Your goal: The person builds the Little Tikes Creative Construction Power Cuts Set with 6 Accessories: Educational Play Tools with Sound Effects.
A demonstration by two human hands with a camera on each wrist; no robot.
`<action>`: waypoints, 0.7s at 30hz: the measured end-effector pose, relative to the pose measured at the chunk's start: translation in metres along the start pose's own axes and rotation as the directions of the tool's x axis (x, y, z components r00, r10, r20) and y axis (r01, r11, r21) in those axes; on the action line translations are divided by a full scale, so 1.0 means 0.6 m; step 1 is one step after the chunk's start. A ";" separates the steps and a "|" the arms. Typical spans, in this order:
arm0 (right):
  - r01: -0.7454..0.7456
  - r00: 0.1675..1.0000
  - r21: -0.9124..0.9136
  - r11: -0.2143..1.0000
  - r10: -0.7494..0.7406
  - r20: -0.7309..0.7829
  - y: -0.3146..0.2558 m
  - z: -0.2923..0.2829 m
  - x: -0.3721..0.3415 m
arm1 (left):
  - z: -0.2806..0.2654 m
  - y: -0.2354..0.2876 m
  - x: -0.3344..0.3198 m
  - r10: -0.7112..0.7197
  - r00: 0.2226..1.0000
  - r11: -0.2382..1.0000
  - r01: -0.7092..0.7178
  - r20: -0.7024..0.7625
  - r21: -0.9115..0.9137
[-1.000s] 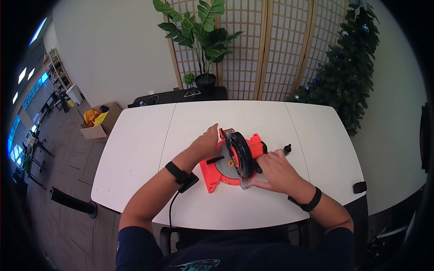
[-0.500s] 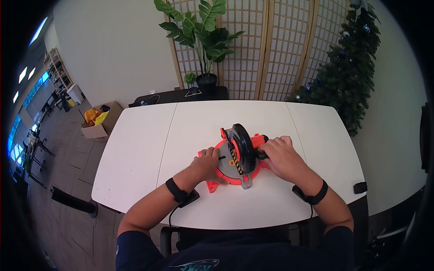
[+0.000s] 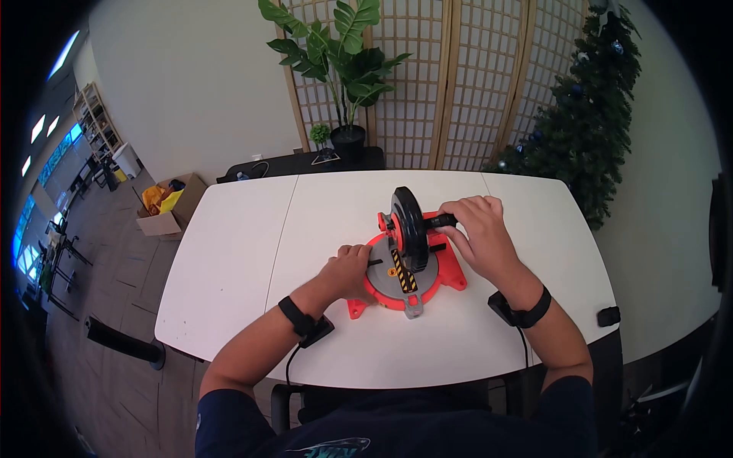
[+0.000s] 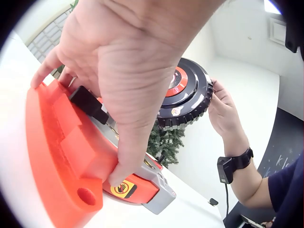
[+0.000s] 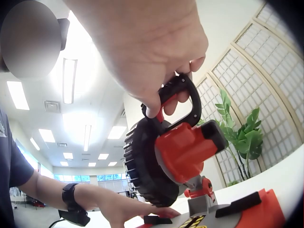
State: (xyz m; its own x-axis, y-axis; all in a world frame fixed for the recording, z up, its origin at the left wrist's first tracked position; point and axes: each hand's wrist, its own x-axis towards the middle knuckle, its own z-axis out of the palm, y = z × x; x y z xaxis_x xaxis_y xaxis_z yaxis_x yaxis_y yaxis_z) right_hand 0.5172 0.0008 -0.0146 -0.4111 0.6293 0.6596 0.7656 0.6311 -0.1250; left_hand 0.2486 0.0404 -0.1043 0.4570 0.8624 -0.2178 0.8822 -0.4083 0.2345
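A red and grey toy miter saw stands on the white table, its black blade guard [image 3: 411, 229] raised above the round grey base [image 3: 385, 276]. My left hand [image 3: 347, 273] holds the left side of the base; in the left wrist view its thumb and fingers span the red base [image 4: 76, 156]. My right hand [image 3: 485, 237] grips the black handle [image 3: 441, 220]; the right wrist view shows its fingers curled through the handle loop [image 5: 192, 102], above the red motor housing [image 5: 183, 149].
The white table [image 3: 221, 259] bears a small black object [image 3: 608, 317] at its right edge. Behind it are a potted plant [image 3: 348, 141], a lattice screen [image 3: 412, 91] and a decorated tree [image 3: 580, 145]. A cardboard box [image 3: 179, 210] stands on the floor at left.
My left hand has come down from the saw's back left to the base's left side. My right hand has moved up and away with the handle, and the saw head has risen.
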 end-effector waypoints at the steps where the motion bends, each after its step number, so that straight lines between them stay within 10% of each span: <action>1: -0.011 1.000 0.024 1.000 0.011 0.007 0.002 0.003 0.003 | -0.002 -0.003 0.002 0.013 1.000 1.000 -0.013 -0.012 -0.007; 21: -0.047 0.999 0.077 0.996 0.045 0.026 0.006 0.014 0.031 | -0.003 -0.058 0.025 0.083 0.995 0.996 -0.081 -0.057 0.031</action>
State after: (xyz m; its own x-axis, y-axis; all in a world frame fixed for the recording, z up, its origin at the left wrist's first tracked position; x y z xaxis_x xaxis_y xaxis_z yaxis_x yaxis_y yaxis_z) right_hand 0.5084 0.0187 -0.0087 -0.3890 0.6688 0.6336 0.7439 0.6337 -0.2122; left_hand 0.2246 0.0683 -0.1143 0.5212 0.8412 -0.1437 0.8453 -0.4858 0.2224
